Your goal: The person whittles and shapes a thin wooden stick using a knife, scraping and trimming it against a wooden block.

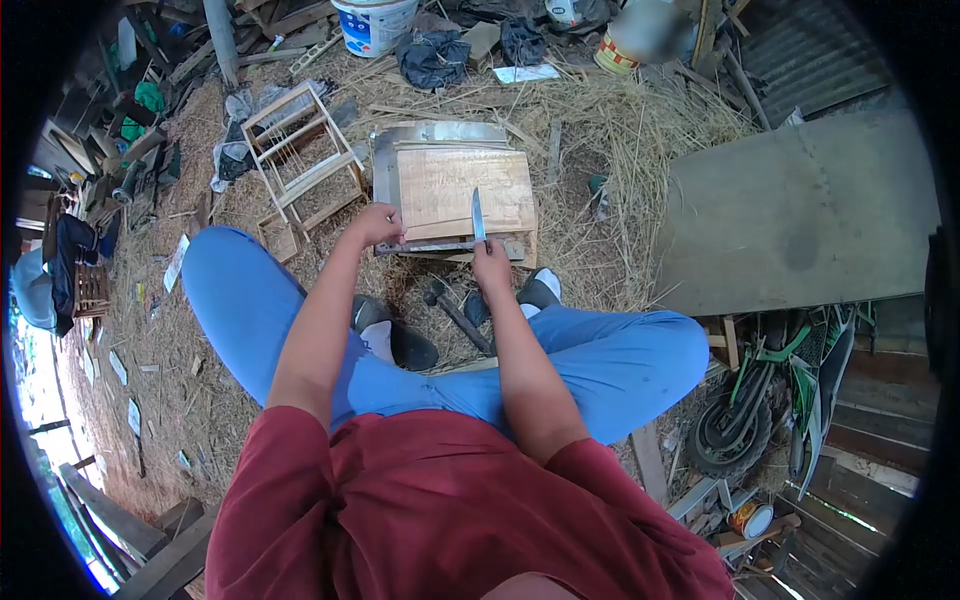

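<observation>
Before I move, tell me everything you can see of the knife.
The knife has a bare, silvery blade, metal by its look, narrowing to a tip that points away from the person. The right hand grips and mostly hides its handle. The blade shows over the pale wooden board; whether it touches is unclear.

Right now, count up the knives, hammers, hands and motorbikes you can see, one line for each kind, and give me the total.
Knives: 1, the knife in the right hand
Hammers: 1, the hammer on the ground
Hands: 2, the right hand and the left hand
Motorbikes: 1, the green motorbike
Total: 5
</observation>
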Action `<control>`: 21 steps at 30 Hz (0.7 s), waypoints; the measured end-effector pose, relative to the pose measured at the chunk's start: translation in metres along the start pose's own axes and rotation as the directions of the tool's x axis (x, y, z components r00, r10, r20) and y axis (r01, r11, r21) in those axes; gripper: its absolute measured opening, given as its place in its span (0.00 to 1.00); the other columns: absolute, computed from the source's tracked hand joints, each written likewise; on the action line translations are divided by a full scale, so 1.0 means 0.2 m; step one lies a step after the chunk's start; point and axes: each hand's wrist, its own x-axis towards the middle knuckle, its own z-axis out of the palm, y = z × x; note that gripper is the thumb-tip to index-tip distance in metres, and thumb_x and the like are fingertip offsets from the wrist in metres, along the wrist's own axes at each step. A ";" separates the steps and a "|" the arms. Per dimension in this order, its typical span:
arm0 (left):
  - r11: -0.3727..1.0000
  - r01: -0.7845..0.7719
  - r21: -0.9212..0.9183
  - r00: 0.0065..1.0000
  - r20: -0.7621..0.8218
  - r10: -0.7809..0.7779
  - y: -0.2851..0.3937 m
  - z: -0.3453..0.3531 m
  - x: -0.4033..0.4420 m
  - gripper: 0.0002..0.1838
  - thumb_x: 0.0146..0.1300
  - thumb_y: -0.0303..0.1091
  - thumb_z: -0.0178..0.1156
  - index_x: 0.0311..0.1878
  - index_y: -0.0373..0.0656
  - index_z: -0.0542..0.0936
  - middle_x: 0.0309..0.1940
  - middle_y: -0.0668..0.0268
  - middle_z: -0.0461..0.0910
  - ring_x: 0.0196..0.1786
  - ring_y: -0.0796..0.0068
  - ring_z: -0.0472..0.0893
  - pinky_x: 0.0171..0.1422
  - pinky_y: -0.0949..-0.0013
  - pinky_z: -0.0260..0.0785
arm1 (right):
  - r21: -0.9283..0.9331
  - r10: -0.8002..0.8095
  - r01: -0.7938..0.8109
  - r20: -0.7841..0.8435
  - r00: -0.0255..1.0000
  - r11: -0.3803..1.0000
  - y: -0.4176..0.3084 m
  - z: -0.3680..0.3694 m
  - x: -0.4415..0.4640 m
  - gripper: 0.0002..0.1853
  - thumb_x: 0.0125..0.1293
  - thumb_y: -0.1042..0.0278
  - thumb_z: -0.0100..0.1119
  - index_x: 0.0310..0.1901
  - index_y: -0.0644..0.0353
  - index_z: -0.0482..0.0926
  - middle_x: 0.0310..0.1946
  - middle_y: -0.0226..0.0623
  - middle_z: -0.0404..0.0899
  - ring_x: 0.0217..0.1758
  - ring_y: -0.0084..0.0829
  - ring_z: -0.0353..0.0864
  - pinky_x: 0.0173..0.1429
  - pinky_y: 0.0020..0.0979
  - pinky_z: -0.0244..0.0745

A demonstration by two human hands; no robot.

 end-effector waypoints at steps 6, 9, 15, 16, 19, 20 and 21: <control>1.000 0.008 0.021 1.000 0.001 -0.008 -0.09 0.04 0.04 0.06 0.61 0.25 0.64 0.28 0.38 0.79 0.27 0.60 0.86 0.32 0.70 0.89 0.37 0.67 0.79 | -0.141 -0.064 0.051 -0.090 0.994 0.989 -0.01 -0.02 0.02 0.18 0.74 0.55 0.53 0.47 0.65 0.79 0.33 0.48 0.82 0.36 0.43 0.81 0.45 0.40 0.74; 0.992 -0.049 0.120 0.998 -0.038 0.054 -0.11 0.04 0.05 0.07 0.64 0.29 0.62 0.30 0.38 0.80 0.27 0.60 0.87 0.32 0.69 0.88 0.37 0.65 0.78 | -0.103 0.005 -0.013 -0.072 0.997 0.995 -0.05 -0.04 0.02 0.20 0.73 0.51 0.51 0.49 0.63 0.79 0.41 0.56 0.82 0.46 0.54 0.81 0.52 0.46 0.74; 0.978 -0.004 0.210 1.000 -0.026 0.009 -0.02 0.02 0.02 0.09 0.66 0.35 0.61 0.35 0.39 0.82 0.28 0.62 0.87 0.31 0.68 0.87 0.39 0.63 0.78 | -0.183 0.072 -0.084 -0.073 0.995 0.980 -0.08 -0.04 0.00 0.24 0.74 0.48 0.47 0.48 0.63 0.79 0.44 0.59 0.82 0.50 0.60 0.81 0.55 0.51 0.73; 0.963 0.020 0.270 1.000 -0.022 -0.014 0.00 0.02 0.01 0.09 0.66 0.36 0.61 0.35 0.39 0.82 0.28 0.62 0.87 0.31 0.67 0.87 0.39 0.63 0.78 | -0.226 0.084 -0.098 -0.070 0.994 0.969 -0.09 -0.04 0.00 0.24 0.75 0.49 0.46 0.47 0.64 0.80 0.43 0.59 0.82 0.49 0.60 0.81 0.54 0.49 0.73; 0.935 0.001 0.355 1.000 0.006 -0.004 -0.02 0.01 0.03 0.10 0.65 0.37 0.62 0.36 0.40 0.83 0.28 0.62 0.87 0.31 0.66 0.86 0.39 0.62 0.77 | -0.174 0.052 -0.067 -0.093 0.994 0.982 -0.12 -0.04 -0.02 0.25 0.75 0.47 0.44 0.47 0.63 0.79 0.44 0.60 0.82 0.51 0.61 0.80 0.56 0.50 0.73; 0.926 -0.034 0.375 0.999 0.024 0.026 -0.04 0.00 0.05 0.10 0.65 0.37 0.62 0.36 0.40 0.84 0.27 0.62 0.87 0.31 0.66 0.86 0.39 0.61 0.77 | -0.170 0.057 -0.074 -0.102 0.993 0.983 -0.13 -0.04 -0.03 0.25 0.75 0.47 0.44 0.47 0.63 0.79 0.44 0.60 0.82 0.51 0.61 0.80 0.56 0.50 0.73; 0.924 -0.043 0.380 0.999 0.033 0.033 -0.02 -0.01 0.05 0.10 0.65 0.37 0.62 0.36 0.40 0.84 0.27 0.62 0.87 0.31 0.66 0.86 0.39 0.61 0.77 | -0.187 0.083 -0.102 -0.108 0.991 0.977 -0.14 -0.04 -0.04 0.25 0.76 0.47 0.43 0.47 0.63 0.79 0.45 0.60 0.82 0.52 0.61 0.80 0.56 0.50 0.73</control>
